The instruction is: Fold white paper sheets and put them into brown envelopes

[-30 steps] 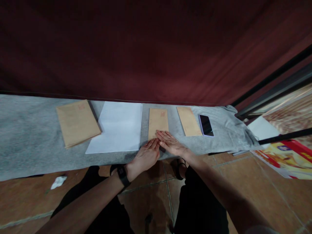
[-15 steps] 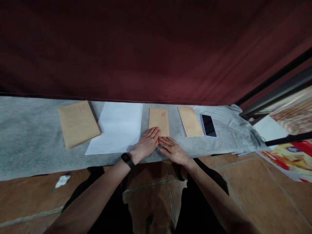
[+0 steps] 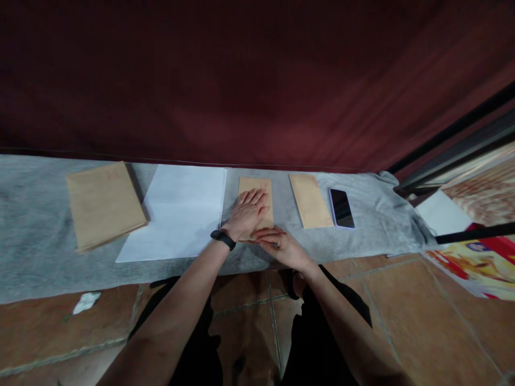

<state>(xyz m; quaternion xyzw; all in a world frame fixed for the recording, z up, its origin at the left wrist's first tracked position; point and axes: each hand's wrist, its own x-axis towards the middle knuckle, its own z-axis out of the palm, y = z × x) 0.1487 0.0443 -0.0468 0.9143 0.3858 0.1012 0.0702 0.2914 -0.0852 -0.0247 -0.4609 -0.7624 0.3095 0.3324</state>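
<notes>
A small brown paper envelope (image 3: 265, 185) lies on the grey cloth in front of me, faint red print at its upper right. My left hand (image 3: 248, 212), a black band at its wrist, rests flat on the envelope with its fingers stretched out. At the near edge, my right hand (image 3: 277, 244) has its fingers bent and close together, pinching the envelope's lower right end; the exact grip is partly hidden. To the right lies a second brown envelope (image 3: 310, 201). White paper sheets (image 3: 181, 209) are spread just left of my left hand.
A stack of brown envelopes (image 3: 104, 206) overlaps the sheets' left side. A phone (image 3: 341, 208) lies at the right. Behind the cloth-covered surface (image 3: 36, 236) hangs a dark red curtain (image 3: 225, 86). A colourful printed box (image 3: 478, 262) stands at the far right.
My left hand has slid up onto the middle of the envelope. My right hand has shifted to its near edge, fingers more bent. The view has turned slightly right.
</notes>
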